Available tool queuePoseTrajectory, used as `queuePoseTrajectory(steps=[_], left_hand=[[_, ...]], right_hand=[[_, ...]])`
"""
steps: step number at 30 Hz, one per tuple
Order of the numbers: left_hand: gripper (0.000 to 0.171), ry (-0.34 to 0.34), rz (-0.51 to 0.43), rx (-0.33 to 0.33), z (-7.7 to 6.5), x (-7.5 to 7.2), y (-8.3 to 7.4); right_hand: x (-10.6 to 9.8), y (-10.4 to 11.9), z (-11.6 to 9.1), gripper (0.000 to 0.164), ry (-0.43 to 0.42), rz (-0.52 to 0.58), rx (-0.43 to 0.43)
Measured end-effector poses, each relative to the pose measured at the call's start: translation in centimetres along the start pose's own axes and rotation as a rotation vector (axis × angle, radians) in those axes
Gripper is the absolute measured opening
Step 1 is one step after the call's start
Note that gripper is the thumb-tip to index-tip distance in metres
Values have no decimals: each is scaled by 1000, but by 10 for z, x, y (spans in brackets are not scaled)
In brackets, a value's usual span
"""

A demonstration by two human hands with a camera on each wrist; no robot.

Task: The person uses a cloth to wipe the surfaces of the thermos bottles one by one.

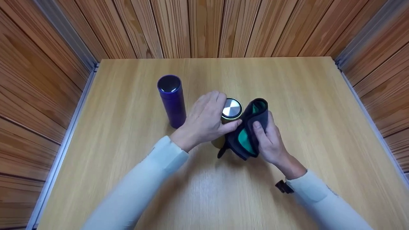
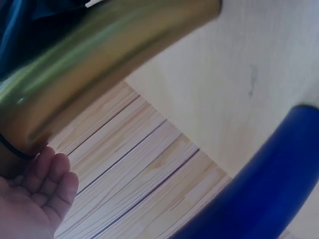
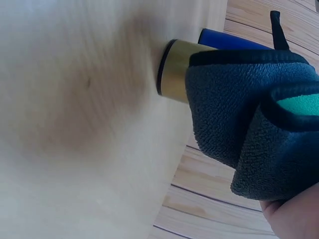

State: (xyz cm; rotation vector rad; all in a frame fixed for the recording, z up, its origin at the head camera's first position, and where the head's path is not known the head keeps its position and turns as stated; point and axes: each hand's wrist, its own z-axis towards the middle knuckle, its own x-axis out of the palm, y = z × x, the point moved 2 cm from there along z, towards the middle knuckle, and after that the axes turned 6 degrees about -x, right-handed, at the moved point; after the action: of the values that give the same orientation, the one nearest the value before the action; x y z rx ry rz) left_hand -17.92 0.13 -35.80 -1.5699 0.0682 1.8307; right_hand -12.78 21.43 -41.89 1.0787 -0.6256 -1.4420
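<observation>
A gold thermos flask (image 1: 218, 142) with a shiny silver-topped lid (image 1: 232, 108) stands upright on the table. My left hand (image 1: 206, 119) grips it near the top, fingers round the far side and thumb across the near side. Seen from the left wrist, the fingers (image 2: 55, 181) curl by the dark ring below the lid. My right hand (image 1: 273, 142) holds a folded cloth (image 1: 262, 117), dark grey with green inside, thumb on top. The cloth lies against the flask's right side and hides part of it. A small loop (image 3: 279, 31) sticks out from the cloth's edge.
A blue-purple flask (image 1: 174, 107) with a dark glossy lid stands upright to the left of my left hand. The light wooden table (image 1: 127, 95) has wood-plank walls (image 1: 204, 28) behind it and on both sides. A small black clip (image 1: 284, 187) sits at my right cuff.
</observation>
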Motion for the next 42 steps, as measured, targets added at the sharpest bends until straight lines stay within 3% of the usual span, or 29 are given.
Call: queuePoseTrajectory(steps=[4, 11, 17, 23, 32, 35, 40, 42], left_hand=[[72, -51, 60, 64, -1, 1, 3], [74, -141, 57, 156, -1, 5, 5], [68, -164, 60, 167, 0, 7, 6], [65, -183, 96, 172, 1, 7, 5], [68, -152, 120, 165, 1, 7, 3], [68, -156, 115, 175, 0, 8, 4], [69, -183, 113, 197, 0, 7, 7], [71, -178, 114, 198, 0, 8, 7]], right_hand=[[11, -6, 8, 39, 65, 57, -37], [21, -23, 17, 46, 140, 88, -64], [26, -32, 19, 60, 94, 167, 49], [29, -38, 22, 56, 36, 225, 159], [30, -41, 17, 53, 40, 131, 267], [32, -39, 10, 57, 61, 135, 224], [41, -33, 3, 55, 104, 92, 43], [43, -31, 3, 53, 98, 74, 6]])
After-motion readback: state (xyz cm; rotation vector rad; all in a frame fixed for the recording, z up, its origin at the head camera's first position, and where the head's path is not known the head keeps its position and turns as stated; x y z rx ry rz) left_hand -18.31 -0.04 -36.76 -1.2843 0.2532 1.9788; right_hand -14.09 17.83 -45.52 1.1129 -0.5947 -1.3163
